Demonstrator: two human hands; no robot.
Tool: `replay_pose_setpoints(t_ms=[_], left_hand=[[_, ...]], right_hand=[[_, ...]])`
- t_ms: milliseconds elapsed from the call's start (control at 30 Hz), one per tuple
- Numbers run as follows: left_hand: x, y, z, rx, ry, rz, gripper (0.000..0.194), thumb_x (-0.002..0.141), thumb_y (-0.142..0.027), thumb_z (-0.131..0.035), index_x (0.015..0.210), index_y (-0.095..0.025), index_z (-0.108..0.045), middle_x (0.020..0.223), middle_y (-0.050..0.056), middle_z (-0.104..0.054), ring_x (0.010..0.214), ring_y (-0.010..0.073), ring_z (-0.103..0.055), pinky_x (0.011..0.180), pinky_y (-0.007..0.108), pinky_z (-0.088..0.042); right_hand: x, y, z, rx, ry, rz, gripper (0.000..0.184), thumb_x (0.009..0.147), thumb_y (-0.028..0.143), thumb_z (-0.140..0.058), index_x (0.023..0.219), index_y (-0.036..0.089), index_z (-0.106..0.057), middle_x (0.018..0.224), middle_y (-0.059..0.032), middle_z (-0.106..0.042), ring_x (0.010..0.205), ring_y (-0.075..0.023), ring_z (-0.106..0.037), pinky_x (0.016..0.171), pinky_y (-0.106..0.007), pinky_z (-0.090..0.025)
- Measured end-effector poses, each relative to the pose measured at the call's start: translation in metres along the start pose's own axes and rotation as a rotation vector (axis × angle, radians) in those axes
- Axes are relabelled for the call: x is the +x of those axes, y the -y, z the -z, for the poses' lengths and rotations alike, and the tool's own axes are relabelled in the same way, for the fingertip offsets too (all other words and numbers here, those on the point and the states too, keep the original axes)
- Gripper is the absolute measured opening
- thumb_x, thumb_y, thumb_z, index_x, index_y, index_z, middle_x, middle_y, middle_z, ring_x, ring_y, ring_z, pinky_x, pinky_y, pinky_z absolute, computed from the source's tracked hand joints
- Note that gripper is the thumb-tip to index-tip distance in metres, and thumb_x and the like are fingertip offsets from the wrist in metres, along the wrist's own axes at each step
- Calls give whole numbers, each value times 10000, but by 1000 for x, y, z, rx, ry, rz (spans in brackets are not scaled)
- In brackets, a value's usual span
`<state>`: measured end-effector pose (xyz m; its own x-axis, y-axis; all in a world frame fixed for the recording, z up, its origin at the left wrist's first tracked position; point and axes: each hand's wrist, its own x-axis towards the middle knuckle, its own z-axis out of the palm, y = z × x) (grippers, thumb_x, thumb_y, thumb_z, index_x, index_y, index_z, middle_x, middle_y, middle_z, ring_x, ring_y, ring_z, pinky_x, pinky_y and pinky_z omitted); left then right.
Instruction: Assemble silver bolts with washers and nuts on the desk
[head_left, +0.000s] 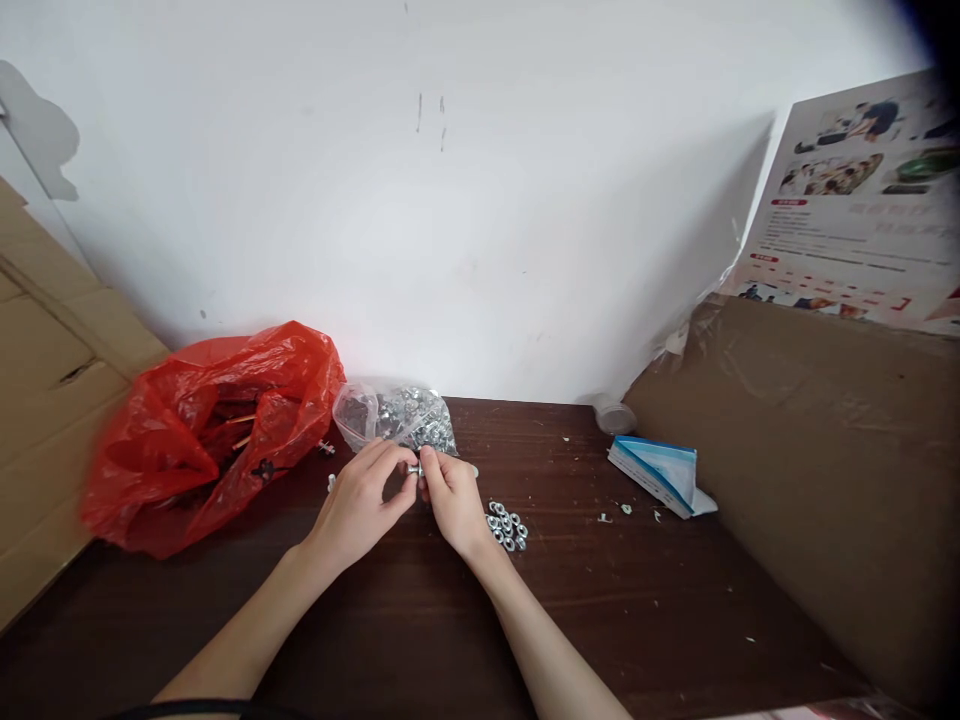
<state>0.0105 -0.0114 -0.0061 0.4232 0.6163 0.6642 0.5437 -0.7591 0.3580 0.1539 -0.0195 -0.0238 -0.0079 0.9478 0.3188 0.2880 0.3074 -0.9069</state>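
My left hand [362,497] pinches one end of a small shiny metal fastener [415,469] between thumb and forefinger. My right hand [454,497] is closed on the fastener's other end, its thumb on top; the fingers cover most of the piece, and whether it has separate parts I cannot tell. Both hands meet over the dark brown table [390,620]. Just beyond them lies a clear plastic bag [415,418] full of small metal parts. To the right of my right wrist is a loose pile of silvery nuts [507,528].
An open red plastic bag [300,365] with dark items inside stands at left. Cardboard walls the left [45,350] and right [825,450] sides. A blue-and-white packet [652,472] and a round clear container [615,415] sit at right, near scattered scraps [626,509]. Behind is a white wall [480,220].
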Motion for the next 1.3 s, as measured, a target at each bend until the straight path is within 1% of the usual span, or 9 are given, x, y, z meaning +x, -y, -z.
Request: replay_pose_setpoints(t_ms=[133,367,533,700,833,1000,1067,1200,1300], left_hand=[[-1,-1,3,8,93,86,73,856,-168,-485,906,-195,-531,780,3,-541,719,141,-536,684,268,-444],[-3,-3,4,31,178,107,38,888,-211,-421,884,-201,-457,799,7,-536,716,151,-523,658,277,-428],[-3,-4,4,41,179,90,59,901,-233,-389,880,-202,-434,787,5,-548,673,150,-533,618,276,-416],[-1,-4,6,16,170,57,214,945,-261,-315,789,-196,-446,716,2,-526,634,142,-511,595,261,-399],[1,-3,8,25,99,81,259,943,-254,-307,724,-194,-433,660,-3,-501,581,132,-478,561,251,-373],[2,-3,8,8,38,112,256,934,-249,-322,716,-191,-443,633,-11,-493,544,126,-462,533,246,-352],[3,-4,9,2,26,121,263,935,-247,-318,708,-192,-439,626,-12,-490,539,124,-456,531,246,-350],[3,-4,9,-4,37,102,265,939,-240,-319,704,-192,-430,632,-11,-502,551,122,-468,541,243,-361],[3,-4,9,16,34,88,250,931,-238,-332,714,-190,-447,636,-11,-511,552,122,-472,537,242,-362]], right_hand=[[-5,5,2,-210,-52,155,421,979,381,-300,682,167,-508,615,-2,-520,560,-116,-439,565,-243,-284],[-8,4,1,-278,-59,273,374,989,326,-294,667,177,-413,612,11,-475,546,-108,-406,561,-239,-265],[-8,5,2,-292,-62,317,363,990,310,-291,664,187,-392,614,11,-452,554,-119,-392,566,-251,-260],[-10,6,3,-302,-20,307,349,991,321,-279,675,202,-368,634,6,-440,579,-135,-398,578,-261,-272],[-11,7,4,-205,42,295,242,976,342,-339,820,200,-459,760,-12,-523,676,-148,-481,645,-253,-348],[-10,5,1,-51,16,272,171,944,348,-432,978,196,-504,887,-24,-575,753,-144,-531,716,-248,-392],[-9,5,0,-24,14,261,183,947,351,-423,922,194,-514,837,-15,-567,719,-138,-514,695,-245,-384],[-8,7,-2,17,40,262,351,971,350,-339,678,189,-446,676,0,-490,651,-132,-462,650,-246,-358],[-7,9,0,47,24,235,342,958,352,-364,666,188,-434,665,4,-478,639,-128,-446,638,-244,-355]])
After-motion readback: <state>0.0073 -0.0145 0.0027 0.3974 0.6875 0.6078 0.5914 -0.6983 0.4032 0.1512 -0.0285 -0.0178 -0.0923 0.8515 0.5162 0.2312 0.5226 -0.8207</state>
